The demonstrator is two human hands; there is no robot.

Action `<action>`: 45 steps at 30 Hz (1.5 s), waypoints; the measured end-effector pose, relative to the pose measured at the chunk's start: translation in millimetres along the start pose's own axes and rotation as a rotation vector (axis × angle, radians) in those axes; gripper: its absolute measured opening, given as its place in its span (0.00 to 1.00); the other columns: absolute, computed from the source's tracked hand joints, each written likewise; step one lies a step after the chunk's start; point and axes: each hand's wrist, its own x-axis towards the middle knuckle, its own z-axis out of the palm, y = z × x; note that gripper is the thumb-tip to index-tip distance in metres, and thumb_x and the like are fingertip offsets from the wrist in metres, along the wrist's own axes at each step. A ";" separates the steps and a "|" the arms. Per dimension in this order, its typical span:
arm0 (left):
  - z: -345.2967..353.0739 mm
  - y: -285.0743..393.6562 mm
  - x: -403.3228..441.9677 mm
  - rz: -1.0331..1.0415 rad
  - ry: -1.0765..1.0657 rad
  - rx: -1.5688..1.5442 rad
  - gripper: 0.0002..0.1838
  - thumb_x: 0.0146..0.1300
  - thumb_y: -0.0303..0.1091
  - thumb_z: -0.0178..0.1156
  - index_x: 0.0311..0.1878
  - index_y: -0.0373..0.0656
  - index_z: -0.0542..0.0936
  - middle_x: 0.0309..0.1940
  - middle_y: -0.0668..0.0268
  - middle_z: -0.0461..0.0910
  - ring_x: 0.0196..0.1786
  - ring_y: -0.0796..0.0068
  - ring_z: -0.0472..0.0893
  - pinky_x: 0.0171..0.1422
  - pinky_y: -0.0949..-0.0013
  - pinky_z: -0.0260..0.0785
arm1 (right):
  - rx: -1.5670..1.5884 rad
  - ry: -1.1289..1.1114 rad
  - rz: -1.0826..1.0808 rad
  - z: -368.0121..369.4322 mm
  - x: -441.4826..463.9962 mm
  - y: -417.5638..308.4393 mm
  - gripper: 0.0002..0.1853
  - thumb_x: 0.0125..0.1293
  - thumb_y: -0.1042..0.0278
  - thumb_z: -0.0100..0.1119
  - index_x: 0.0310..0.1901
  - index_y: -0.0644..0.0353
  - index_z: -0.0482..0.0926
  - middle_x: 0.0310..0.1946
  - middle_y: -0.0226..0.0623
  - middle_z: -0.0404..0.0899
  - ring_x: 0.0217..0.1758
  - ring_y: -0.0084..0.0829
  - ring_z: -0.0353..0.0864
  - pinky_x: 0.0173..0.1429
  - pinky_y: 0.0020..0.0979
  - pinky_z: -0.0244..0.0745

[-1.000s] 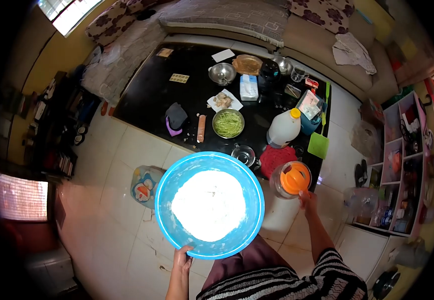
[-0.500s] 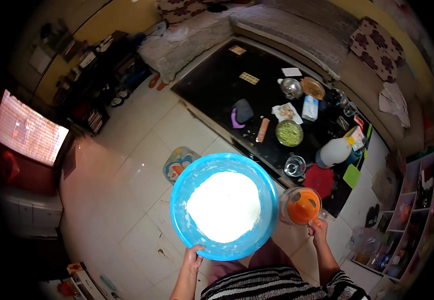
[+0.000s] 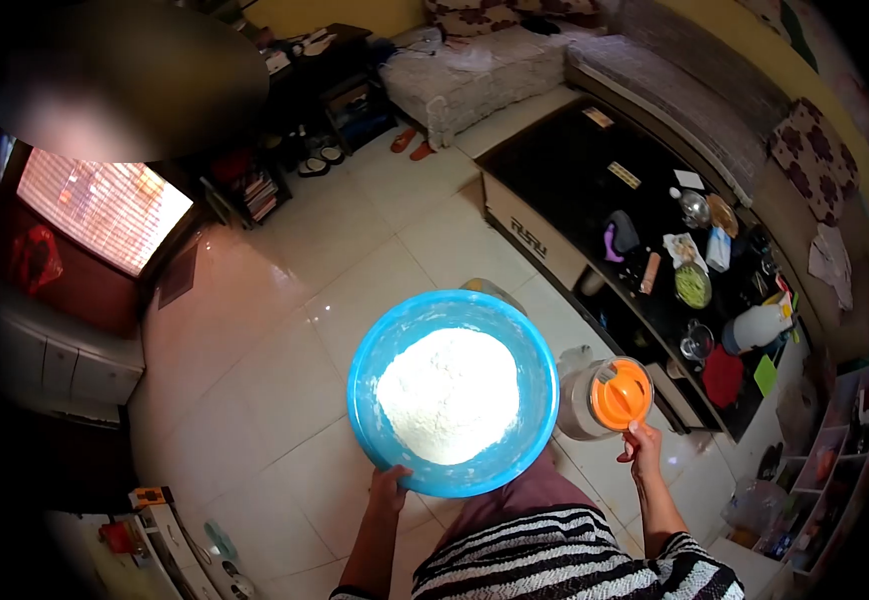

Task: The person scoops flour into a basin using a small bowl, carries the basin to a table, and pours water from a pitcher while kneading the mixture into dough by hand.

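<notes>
My left hand (image 3: pixel 389 488) grips the near left rim of a wide blue basin (image 3: pixel 532 402). A mound of white powder (image 3: pixel 448 395), which looks like flour, fills the middle of the basin, and smears of it mark the inner wall. My right hand (image 3: pixel 642 447) is closed on the handle of a clear pitcher (image 3: pixel 578 405) with an orange lid (image 3: pixel 622 396). The pitcher is held just right of the basin, over the tiled floor. What is inside the pitcher is hard to make out.
A black low table (image 3: pixel 555 160) stands ahead to the right, carrying a bowl of green strips (image 3: pixel 693 286), a white jug (image 3: pixel 758 326) and a glass mug (image 3: pixel 698 342). Sofas (image 3: pixel 670 95) line the back. A shelf unit (image 3: pixel 835 450) stands at right, a floor mat (image 3: pixel 492 291) beyond the basin.
My view has turned left, so the table and sofas sit farther right. Basin and pitcher stay in my hands. A blurred dark round shape now covers the upper left.
</notes>
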 end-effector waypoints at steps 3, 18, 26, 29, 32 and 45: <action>-40.6 -10.8 6.2 0.387 -0.202 0.503 0.18 0.38 0.19 0.51 0.38 0.37 0.68 0.32 0.62 0.71 0.35 0.68 0.72 0.36 0.70 0.66 | -0.028 -0.038 0.007 45.0 12.0 5.2 0.17 0.46 0.56 0.57 0.18 0.63 0.70 0.09 0.28 0.63 0.07 0.17 0.56 0.08 0.19 0.52; -148.2 18.6 175.7 -0.123 0.027 -0.143 0.05 0.44 0.23 0.50 0.27 0.39 0.72 0.24 0.68 0.71 0.28 0.77 0.71 0.25 0.79 0.58 | -0.129 -0.096 -0.004 238.9 99.5 -20.6 0.17 0.45 0.56 0.58 0.17 0.62 0.70 0.09 0.29 0.65 0.06 0.17 0.59 0.09 0.19 0.56; -212.1 62.7 303.4 0.198 -0.190 0.357 0.11 0.34 0.21 0.48 0.27 0.38 0.73 0.24 0.59 0.72 0.30 0.66 0.72 0.33 0.73 0.64 | -0.020 -0.021 -0.006 323.8 132.5 -40.6 0.15 0.46 0.59 0.59 0.18 0.64 0.71 0.09 0.28 0.64 0.06 0.17 0.58 0.09 0.19 0.54; -254.7 33.2 372.3 -0.060 -0.215 0.133 0.13 0.33 0.21 0.47 0.28 0.38 0.73 0.25 0.57 0.72 0.31 0.64 0.72 0.34 0.70 0.64 | 0.009 0.058 0.021 360.2 140.9 -43.0 0.16 0.45 0.57 0.59 0.18 0.65 0.71 0.10 0.29 0.65 0.08 0.16 0.58 0.09 0.18 0.54; -277.5 45.3 443.4 0.162 -0.329 0.506 0.14 0.31 0.20 0.46 0.27 0.38 0.74 0.27 0.56 0.73 0.32 0.60 0.72 0.36 0.64 0.64 | 0.088 0.200 0.016 397.8 145.1 -41.9 0.17 0.44 0.56 0.59 0.19 0.64 0.71 0.11 0.29 0.65 0.08 0.17 0.58 0.09 0.18 0.53; -157.1 140.9 717.8 -0.706 -0.388 -0.223 0.25 0.37 0.16 0.48 0.46 0.38 0.67 0.37 0.62 0.70 0.38 0.65 0.72 0.36 0.69 0.69 | 0.335 0.621 0.033 487.9 193.9 -59.9 0.15 0.46 0.58 0.58 0.18 0.64 0.71 0.10 0.29 0.65 0.06 0.16 0.57 0.09 0.18 0.53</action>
